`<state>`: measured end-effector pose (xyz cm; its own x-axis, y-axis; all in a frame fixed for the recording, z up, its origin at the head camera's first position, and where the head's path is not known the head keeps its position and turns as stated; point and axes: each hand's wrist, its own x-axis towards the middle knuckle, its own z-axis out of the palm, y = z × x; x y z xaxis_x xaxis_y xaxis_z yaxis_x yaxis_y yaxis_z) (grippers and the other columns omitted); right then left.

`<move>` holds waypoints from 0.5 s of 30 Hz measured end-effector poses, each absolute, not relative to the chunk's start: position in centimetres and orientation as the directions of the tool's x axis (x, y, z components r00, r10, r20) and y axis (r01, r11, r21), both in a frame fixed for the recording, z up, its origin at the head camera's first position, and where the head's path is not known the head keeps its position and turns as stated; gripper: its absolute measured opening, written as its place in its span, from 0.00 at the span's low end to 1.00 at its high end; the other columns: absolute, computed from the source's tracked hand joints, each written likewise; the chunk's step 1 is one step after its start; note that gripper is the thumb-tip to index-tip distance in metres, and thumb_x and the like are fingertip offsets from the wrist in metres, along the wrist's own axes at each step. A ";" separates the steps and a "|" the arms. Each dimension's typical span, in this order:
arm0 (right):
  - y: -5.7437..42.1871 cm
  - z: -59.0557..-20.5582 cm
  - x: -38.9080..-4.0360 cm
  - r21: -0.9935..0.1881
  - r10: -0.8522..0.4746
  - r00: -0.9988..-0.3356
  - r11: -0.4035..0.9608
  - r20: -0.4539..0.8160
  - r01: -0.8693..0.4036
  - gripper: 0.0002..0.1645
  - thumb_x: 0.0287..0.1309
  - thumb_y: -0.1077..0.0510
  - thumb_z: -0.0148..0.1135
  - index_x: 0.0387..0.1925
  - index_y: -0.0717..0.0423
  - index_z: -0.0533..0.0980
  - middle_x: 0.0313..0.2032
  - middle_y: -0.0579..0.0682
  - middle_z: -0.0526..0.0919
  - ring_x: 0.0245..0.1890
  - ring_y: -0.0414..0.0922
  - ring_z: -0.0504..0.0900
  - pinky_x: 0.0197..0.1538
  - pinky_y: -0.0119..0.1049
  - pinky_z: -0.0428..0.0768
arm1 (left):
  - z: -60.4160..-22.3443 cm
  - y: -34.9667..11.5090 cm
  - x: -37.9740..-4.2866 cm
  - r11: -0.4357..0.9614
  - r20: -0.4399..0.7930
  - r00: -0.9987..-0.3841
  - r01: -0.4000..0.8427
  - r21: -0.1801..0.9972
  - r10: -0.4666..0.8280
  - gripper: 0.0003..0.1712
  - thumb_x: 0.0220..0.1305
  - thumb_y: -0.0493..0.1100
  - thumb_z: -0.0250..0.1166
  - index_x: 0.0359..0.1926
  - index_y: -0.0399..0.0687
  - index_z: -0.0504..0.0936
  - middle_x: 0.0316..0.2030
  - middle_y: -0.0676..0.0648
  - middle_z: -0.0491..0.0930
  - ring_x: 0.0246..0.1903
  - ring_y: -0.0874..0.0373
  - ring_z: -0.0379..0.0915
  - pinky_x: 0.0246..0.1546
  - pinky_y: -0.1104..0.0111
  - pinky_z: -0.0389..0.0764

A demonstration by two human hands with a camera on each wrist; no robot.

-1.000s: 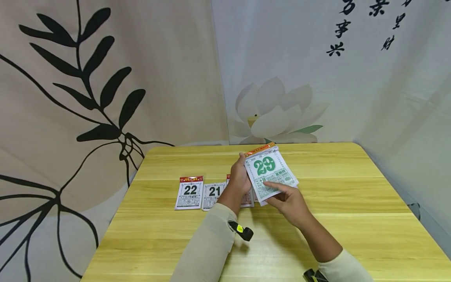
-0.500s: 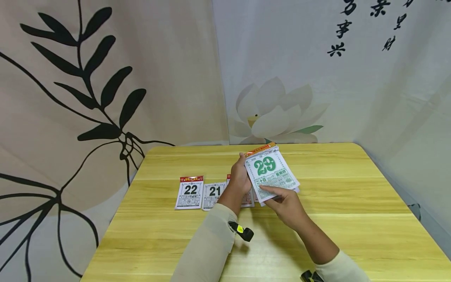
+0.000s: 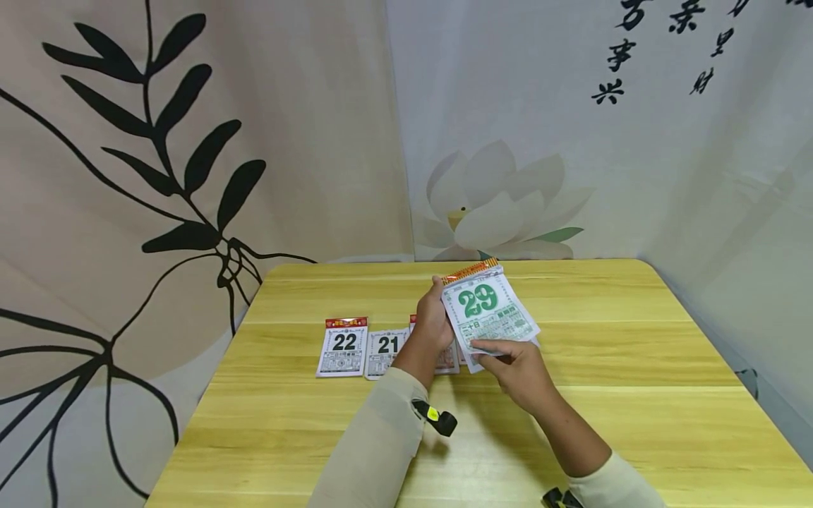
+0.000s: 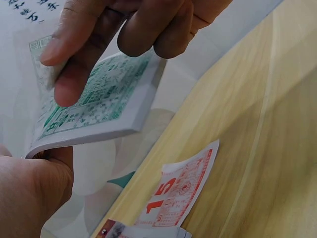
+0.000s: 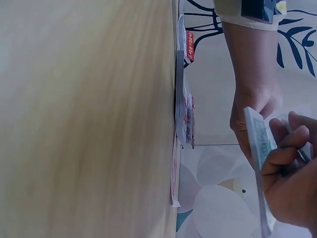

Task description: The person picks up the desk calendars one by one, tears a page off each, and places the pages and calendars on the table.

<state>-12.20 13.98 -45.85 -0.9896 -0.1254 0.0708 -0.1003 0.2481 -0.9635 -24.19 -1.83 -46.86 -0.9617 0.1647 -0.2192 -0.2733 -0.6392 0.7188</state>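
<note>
A tear-off calendar pad (image 3: 502, 300) with a green 29 and an orange-red top strip is held tilted above the table. My left hand (image 3: 434, 319) grips its left edge, thumb near the top strip. At its lower edge, my right hand (image 3: 524, 372) pinches the top sheet between thumb and forefinger. The left wrist view shows that sheet (image 4: 45, 74) lifted at the corner, apart from the thick stack of pages (image 4: 111, 129) below. In the right wrist view the pad's edge (image 5: 252, 139) stands between both hands.
On the wooden table (image 3: 286, 437) lie a calendar pad reading 22 (image 3: 343, 347) and a page reading 21 (image 3: 385, 351). More calendar pieces lie partly hidden behind the left hand, among them a loose sheet with a red 15 (image 4: 173, 191). A printed curtain (image 3: 317, 141) hangs behind.
My right forefinger has slid left and down across the printed page to its lower edge. The left hand and the pad have barely moved.
</note>
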 end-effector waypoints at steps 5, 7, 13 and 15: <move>14.0 -45.7 -12.1 -0.973 -0.124 -0.990 0.213 0.065 -0.091 0.13 0.72 0.59 0.73 0.53 0.60 0.91 0.32 0.57 0.90 0.12 0.34 0.63 0.18 0.27 0.63 | -46.9 -1.9 -24.2 -0.639 -0.225 -0.959 -0.282 0.716 0.171 0.37 0.87 0.66 0.44 0.76 0.43 0.72 0.67 0.41 0.78 0.70 0.48 0.78 0.75 0.54 0.77; 14.0 -45.7 -12.1 -0.975 -0.125 -0.989 0.198 0.075 -0.099 0.13 0.72 0.59 0.73 0.53 0.60 0.91 0.41 0.59 0.93 0.12 0.35 0.65 0.18 0.28 0.65 | -47.0 -1.9 -24.2 -0.636 -0.231 -0.958 -0.284 0.717 0.168 0.37 0.87 0.66 0.44 0.75 0.43 0.73 0.67 0.41 0.79 0.70 0.48 0.79 0.75 0.53 0.78; 14.1 -45.6 -12.4 -0.988 -0.098 -0.993 0.132 0.065 -0.077 0.15 0.73 0.59 0.72 0.53 0.65 0.89 0.30 0.49 0.90 0.15 0.36 0.70 0.20 0.28 0.70 | -47.1 -2.0 -24.0 -0.612 -0.233 -0.959 -0.281 0.739 0.160 0.37 0.87 0.65 0.45 0.75 0.43 0.74 0.68 0.41 0.79 0.70 0.48 0.79 0.76 0.54 0.77; 14.2 -45.5 -12.5 -0.993 -0.090 -0.995 0.101 0.050 -0.059 0.16 0.74 0.59 0.71 0.54 0.67 0.88 0.26 0.43 0.89 0.15 0.37 0.71 0.21 0.29 0.70 | -47.1 -2.0 -24.0 -0.611 -0.229 -0.960 -0.279 0.741 0.161 0.37 0.87 0.65 0.44 0.76 0.43 0.73 0.68 0.42 0.78 0.70 0.49 0.78 0.77 0.54 0.76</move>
